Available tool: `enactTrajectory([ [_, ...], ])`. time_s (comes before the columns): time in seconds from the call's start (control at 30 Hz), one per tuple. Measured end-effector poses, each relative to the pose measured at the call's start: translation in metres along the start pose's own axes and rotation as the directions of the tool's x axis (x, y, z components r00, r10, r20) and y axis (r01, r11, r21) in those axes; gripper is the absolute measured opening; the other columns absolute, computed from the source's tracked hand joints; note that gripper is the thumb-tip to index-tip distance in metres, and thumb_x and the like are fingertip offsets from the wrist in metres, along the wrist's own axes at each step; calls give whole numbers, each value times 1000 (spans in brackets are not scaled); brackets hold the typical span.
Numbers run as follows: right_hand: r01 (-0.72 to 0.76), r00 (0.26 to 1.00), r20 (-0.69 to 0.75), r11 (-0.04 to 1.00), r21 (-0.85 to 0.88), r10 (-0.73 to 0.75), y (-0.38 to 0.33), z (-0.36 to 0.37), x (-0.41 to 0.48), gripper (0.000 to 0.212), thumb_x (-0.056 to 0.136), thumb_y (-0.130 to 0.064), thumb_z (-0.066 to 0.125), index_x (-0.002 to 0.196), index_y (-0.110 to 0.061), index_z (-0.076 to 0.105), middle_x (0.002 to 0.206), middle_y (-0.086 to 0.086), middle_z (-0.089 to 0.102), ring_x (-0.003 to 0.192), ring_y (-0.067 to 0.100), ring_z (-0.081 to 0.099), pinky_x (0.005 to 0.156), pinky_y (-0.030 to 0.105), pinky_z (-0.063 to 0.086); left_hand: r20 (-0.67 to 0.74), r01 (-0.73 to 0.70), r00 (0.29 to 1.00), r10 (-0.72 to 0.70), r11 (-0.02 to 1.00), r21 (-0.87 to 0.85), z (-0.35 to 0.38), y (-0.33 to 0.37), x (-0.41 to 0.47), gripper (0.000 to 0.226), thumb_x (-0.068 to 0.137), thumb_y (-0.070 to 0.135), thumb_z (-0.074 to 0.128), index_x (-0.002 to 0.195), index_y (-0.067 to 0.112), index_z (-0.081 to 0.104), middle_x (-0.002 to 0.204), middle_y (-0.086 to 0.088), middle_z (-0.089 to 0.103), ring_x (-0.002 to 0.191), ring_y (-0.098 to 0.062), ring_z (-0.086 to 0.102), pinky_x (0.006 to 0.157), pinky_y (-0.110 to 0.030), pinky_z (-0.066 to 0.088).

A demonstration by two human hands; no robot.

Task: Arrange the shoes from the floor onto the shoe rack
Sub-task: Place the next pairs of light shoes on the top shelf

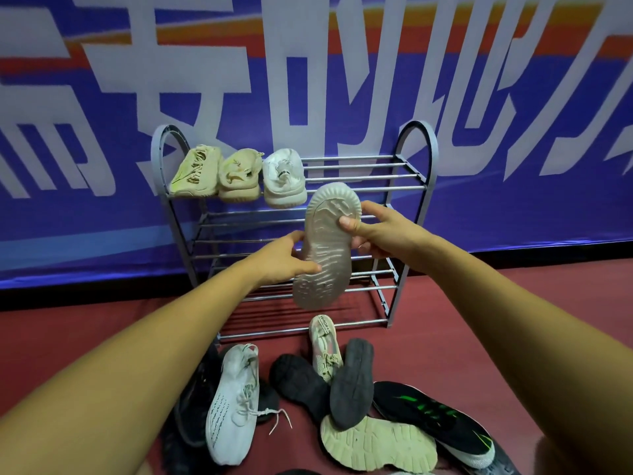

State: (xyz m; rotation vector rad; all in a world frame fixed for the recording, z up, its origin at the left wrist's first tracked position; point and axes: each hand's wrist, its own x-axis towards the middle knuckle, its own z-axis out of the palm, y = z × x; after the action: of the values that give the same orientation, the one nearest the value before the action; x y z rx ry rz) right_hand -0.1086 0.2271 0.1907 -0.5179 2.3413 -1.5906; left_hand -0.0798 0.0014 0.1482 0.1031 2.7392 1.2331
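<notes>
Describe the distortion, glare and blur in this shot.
Head view: wide-angle distortion splays the shoe rack uprights and slants the banner lettering; the chrome rails carry soft highlights, no harsh glare; the sole of the held shoe is sharp, the bottom corners softer.

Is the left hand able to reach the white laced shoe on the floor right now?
Probably not yet: the left hand holds the pale shoe together with the right hand. The white laced shoe itself lies uncovered, with nothing on it.
</notes>
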Motion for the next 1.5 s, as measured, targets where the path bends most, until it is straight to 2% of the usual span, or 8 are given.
enactTrajectory([
  [0.33,-3,997,-71,998,60,7,10,24,8,41,84,-53,71,116,-28,65,107,-13,72,81,8,69,67,24,50,-302,-125,939,165,981,145,5,17,-1,30,74,38,78,97,35,59,85,10,66,82,-14,63,68,-32,48],
  [0.5,-38,974,-211,978,203,81,8,36,17,32,87,-33,73,109,-10,70,95,-1,75,52,-3,62,43,12,40,-222,-186,953,208,976,114,7,18,0,33,74,41,79,96,37,55,82,6,71,77,-13,66,69,-33,52],
  [0.63,-87,940,-295,956,281,172,6,32,28,19,85,-24,65,74,-10,59,54,-4,50,49,11,53,48,25,32,-90,-243,966,242,970,-3,2,14,3,42,81,29,76,117,40,59,96,5,70,83,-10,64,77,-28,51],
  [0.83,-65,914,-356,934,352,197,10,25,35,19,81,-29,60,80,-13,49,57,-1,36,52,14,34,53,30,32,-216,-122,969,124,992,20,3,10,9,34,84,27,71,114,28,56,101,6,61,88,-16,60,79,-30,49],
  [0.97,-7,898,-379,868,496,224,8,19,42,23,85,-30,62,74,-14,49,52,-2,39,49,13,34,52,28,32,-34,157,986,-165,973,-172,-1,10,6,41,88,57,59,112,23,62,102,4,66,87,-12,61,71,-29,41],
  [1.1,17,913,-349,836,549,210,10,14,47,23,88,-32,64,92,-10,61,63,2,46,50,12,36,49,26,34,241,178,969,-61,848,-500,-5,7,2,21,92,37,63,94,18,73,72,5,65,56,-6,50,55,-21,33],
  [1.33,24,963,-234,826,564,132,16,8,47,29,97,-28,62,107,-1,68,82,1,72,66,10,64,64,23,49,26,59,998,-54,775,-629,-5,9,16,19,90,6,65,108,8,70,103,-11,73,93,-22,66,81,-30,49],
  [1.5,-31,984,-144,899,437,104,20,0,40,27,92,-19,65,118,-13,69,101,4,74,82,15,63,66,25,42,-58,9,996,-73,698,-716,-1,21,22,24,92,8,64,116,3,66,92,-7,74,68,-9,70,53,-20,53],
])
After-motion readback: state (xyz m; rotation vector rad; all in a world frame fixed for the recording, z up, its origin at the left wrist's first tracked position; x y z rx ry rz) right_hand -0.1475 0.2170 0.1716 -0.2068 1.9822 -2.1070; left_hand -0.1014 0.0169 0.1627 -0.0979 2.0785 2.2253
